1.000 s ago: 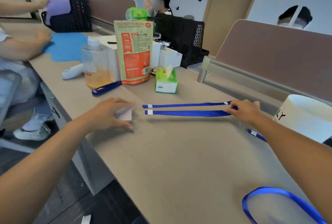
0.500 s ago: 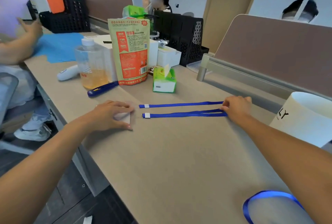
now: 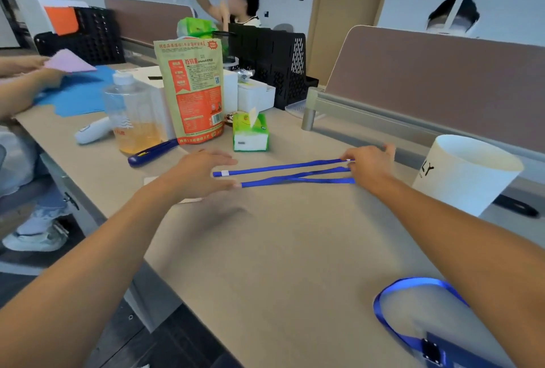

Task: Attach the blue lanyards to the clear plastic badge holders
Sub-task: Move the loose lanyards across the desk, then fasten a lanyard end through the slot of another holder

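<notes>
- Midway through the job, a person leans over a tan laminate worktop (image 3: pixel 280 249) where two flat blue fabric lanyards (image 3: pixel 289 174) lie stretched side by side, each ending in a small white clip on the left.
- Left hand (image 3: pixel 197 174) hovers palm down, fingers spread wide and holding nothing, just beside the clip ends; a pale, flat card-like piece (image 3: pixel 188 199), probably a clear plastic badge holder, peeks from under it.
- Right hand (image 3: pixel 368 165) pins the lanyards' far ends, fingers closed narrowly on the straps.
- Step in hand appears to be lining up a strap; next comes bringing a clip end to the holder's slot, which needs a fine pinch.
- Another blue lanyard loop (image 3: pixel 413 305) lies at the near edge.
- Legible writing: "LY" on a white paper cylinder (image 3: pixel 466 176); the orange-and-tan standing pouch (image 3: pixel 194 93) carries print too small to read.
</notes>
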